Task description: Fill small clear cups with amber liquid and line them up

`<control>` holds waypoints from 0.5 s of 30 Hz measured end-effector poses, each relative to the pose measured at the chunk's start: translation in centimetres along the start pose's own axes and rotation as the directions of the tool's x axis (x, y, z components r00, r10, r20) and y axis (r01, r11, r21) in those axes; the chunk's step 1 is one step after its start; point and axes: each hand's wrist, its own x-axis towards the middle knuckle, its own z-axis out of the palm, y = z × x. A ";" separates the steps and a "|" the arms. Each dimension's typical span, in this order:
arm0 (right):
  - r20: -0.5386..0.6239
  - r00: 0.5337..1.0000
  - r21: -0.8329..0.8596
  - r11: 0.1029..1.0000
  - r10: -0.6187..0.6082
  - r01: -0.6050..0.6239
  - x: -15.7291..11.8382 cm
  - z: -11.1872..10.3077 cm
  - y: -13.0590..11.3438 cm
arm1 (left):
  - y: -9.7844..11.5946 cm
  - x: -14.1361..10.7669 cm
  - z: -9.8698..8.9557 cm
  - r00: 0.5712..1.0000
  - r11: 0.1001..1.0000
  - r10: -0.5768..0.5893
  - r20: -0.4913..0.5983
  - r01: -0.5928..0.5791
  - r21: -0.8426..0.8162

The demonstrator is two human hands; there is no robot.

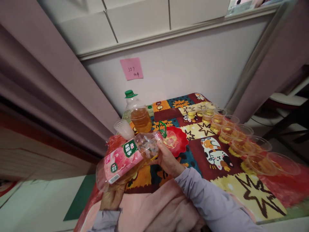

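A large clear juice bottle (123,158) with a pink label lies tilted in both my hands, its neck toward the right. My left hand (113,195) supports it from below near the base, with the fingers partly hidden behind it. Around the neck end, my right hand (169,159) is closed. Some pale yellow liquid shows in the lower side of the bottle. A green plastic carry ring (162,129) stands by the neck. Just past the mouth is a clear cup (171,139) on a red scalloped plate (181,145); whether liquid is flowing cannot be made out.
Rows of clear cups (227,133) with yellow liquid line the table's right side. A jug of amber liquid (141,119), a green-capped bottle (130,100) and stacked empty cups (123,129) stand at back left. The patterned tablecloth (198,158) meets a white wall (181,71).
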 end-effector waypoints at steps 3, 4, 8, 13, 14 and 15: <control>-0.007 1.000 0.005 1.000 0.008 -0.008 0.0 0.0 -0.1 | -0.4 -0.2 0.4 0.998 1.000 0.015 -0.063 -0.017 -0.025; -0.011 1.000 0.005 1.000 0.011 -0.011 0.0 0.0 -0.1 | -0.6 -0.3 0.5 0.997 0.999 0.025 -0.079 -0.028 -0.033; -0.012 1.000 0.013 1.000 0.011 -0.011 0.1 0.0 -0.1 | -0.9 -0.1 0.4 0.994 0.997 0.066 -0.090 -0.070 -0.038; -0.031 0.999 0.027 1.000 0.015 -0.014 0.3 -0.3 0.1 | -0.5 0.3 -0.3 0.998 1.000 0.020 -0.064 -0.020 0.001; -0.032 0.999 0.033 0.999 0.015 -0.014 0.3 -0.3 0.1 | -0.5 0.3 -0.3 0.997 1.000 0.027 -0.067 -0.027 0.002; -0.031 0.999 0.040 0.999 0.015 -0.014 0.3 -0.3 0.1 | -0.6 0.4 -0.3 0.996 0.999 0.042 -0.077 -0.042 -0.001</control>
